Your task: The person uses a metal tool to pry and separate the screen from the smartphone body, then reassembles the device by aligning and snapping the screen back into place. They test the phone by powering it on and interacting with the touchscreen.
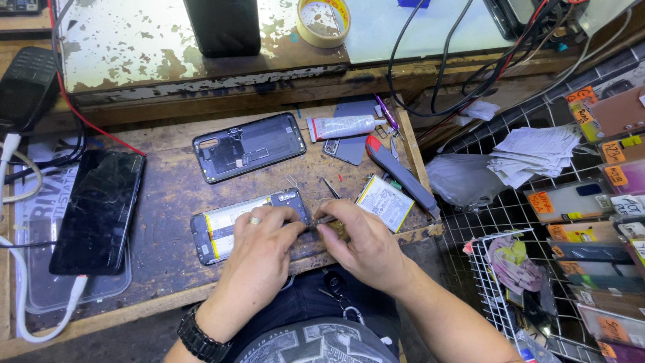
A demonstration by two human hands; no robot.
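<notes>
Both hands on opened phone (228,232): left hand (259,252) pins it, right hand (359,235) pinches small tool (322,220) at its edge.

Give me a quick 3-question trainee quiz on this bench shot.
1. True or false: the left hand rests on the opened phone.
2. Which lies nearest the glue tube? A) tape roll B) empty back cover C) black-screened phone
3. What sits right of the right hand, near the bench edge?

Key: 1 true. 2 B. 3 the loose battery.
</notes>
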